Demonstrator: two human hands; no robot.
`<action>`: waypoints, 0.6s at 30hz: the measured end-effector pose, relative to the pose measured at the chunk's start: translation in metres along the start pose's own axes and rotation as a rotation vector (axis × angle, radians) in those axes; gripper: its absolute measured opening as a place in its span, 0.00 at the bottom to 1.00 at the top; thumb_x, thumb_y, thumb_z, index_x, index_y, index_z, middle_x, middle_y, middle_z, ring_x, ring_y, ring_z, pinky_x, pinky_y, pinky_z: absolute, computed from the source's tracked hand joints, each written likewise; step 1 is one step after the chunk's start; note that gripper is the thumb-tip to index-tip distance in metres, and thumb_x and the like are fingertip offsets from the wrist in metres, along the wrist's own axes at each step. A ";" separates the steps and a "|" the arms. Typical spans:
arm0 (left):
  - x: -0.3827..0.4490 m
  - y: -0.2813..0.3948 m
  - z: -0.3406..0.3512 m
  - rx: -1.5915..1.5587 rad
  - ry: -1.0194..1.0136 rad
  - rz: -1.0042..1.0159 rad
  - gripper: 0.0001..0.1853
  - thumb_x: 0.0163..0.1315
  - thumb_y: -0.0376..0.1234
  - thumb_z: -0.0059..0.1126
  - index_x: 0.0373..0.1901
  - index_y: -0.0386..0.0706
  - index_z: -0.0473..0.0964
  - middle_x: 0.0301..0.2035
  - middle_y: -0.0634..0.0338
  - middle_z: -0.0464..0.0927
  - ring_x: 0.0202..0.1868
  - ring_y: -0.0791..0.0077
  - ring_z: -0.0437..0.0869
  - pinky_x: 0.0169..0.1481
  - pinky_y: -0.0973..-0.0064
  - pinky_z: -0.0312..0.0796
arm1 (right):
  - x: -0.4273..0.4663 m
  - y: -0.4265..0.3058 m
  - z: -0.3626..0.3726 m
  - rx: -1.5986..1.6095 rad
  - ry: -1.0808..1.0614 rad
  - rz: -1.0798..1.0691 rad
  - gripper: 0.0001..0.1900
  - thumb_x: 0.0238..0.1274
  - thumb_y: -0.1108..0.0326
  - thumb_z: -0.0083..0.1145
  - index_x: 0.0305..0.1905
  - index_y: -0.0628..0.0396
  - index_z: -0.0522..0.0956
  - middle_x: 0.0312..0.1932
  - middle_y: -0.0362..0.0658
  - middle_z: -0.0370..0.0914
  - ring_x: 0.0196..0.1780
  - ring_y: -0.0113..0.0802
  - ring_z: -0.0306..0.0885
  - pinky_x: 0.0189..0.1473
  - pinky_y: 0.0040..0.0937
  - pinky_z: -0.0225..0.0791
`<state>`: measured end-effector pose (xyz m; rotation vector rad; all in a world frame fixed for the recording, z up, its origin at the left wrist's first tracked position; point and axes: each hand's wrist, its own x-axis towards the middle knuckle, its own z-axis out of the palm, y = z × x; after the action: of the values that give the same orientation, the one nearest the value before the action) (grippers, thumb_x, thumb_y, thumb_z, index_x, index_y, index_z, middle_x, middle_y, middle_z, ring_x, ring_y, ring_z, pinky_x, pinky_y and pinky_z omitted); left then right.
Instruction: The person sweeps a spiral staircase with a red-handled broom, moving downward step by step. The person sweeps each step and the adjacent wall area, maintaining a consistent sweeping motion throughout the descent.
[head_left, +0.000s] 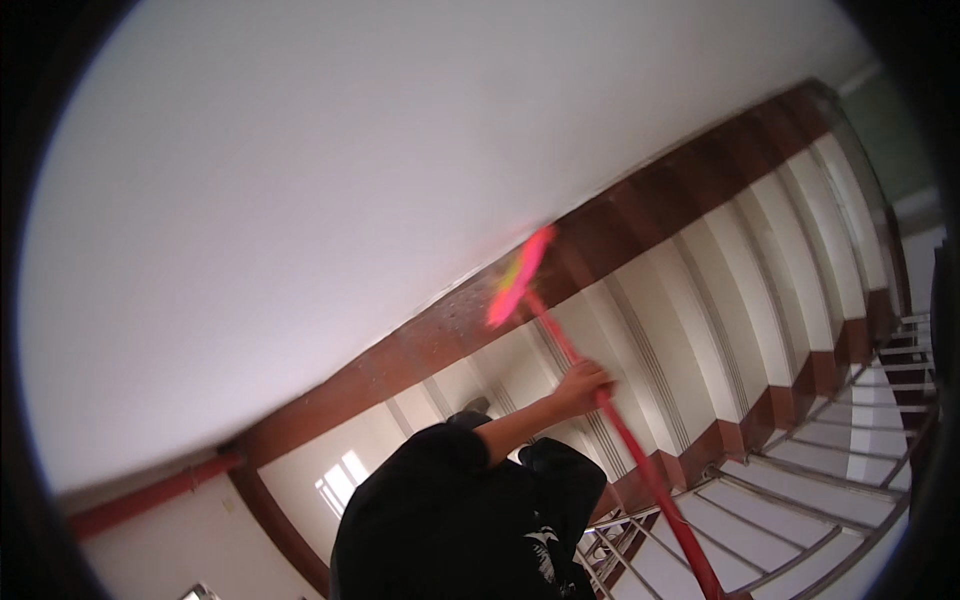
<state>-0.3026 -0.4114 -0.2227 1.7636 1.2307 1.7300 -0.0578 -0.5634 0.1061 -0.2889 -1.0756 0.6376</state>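
My left hand (586, 386) is closed around the upper part of a red broom handle (645, 457). The pole runs from the lower right edge up to a pink broom head (521, 277) with yellow-green bristles, blurred. The head lies over the dark red-brown border (442, 326) along the foot of the white wall, close to the wall. Small specks of debris show on the border to the left of the bristles. My right hand is out of view; the lower end of the pole runs out of the picture.
Pale stair treads (645, 330) with grooved edges climb to the upper right. A metal railing (802, 480) bounds their lower right side. A red pipe (157, 495) runs along the wall at the lower left. My dark shoe (474, 406) stands near the border.
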 end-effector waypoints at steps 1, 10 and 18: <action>0.018 -0.002 0.000 0.103 0.017 -0.027 0.08 0.46 0.29 0.61 0.22 0.44 0.69 0.20 0.57 0.68 0.26 0.58 0.73 0.34 0.63 0.65 | 0.009 0.006 0.012 0.227 -0.178 0.120 0.11 0.58 0.59 0.42 0.24 0.50 0.67 0.08 0.31 0.55 0.12 0.23 0.55 0.21 0.30 0.60; 0.006 -0.065 -0.037 0.185 -0.034 -0.123 0.08 0.47 0.30 0.59 0.21 0.44 0.67 0.23 0.57 0.71 0.31 0.57 0.75 0.41 0.64 0.65 | -0.005 0.074 0.000 0.061 -0.209 0.335 0.10 0.53 0.60 0.41 0.21 0.49 0.63 0.09 0.34 0.55 0.11 0.25 0.51 0.17 0.27 0.53; -0.180 -0.074 -0.145 0.280 0.046 -0.545 0.08 0.43 0.28 0.61 0.25 0.41 0.71 0.23 0.55 0.72 0.30 0.54 0.75 0.35 0.62 0.66 | -0.102 0.167 0.055 -0.236 -0.326 0.622 0.14 0.59 0.60 0.38 0.20 0.51 0.63 0.11 0.36 0.56 0.14 0.24 0.52 0.19 0.24 0.51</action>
<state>-0.4371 -0.5560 -0.3646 1.3421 1.8372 1.3335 -0.1965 -0.4988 -0.0283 -0.7614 -1.3871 1.1410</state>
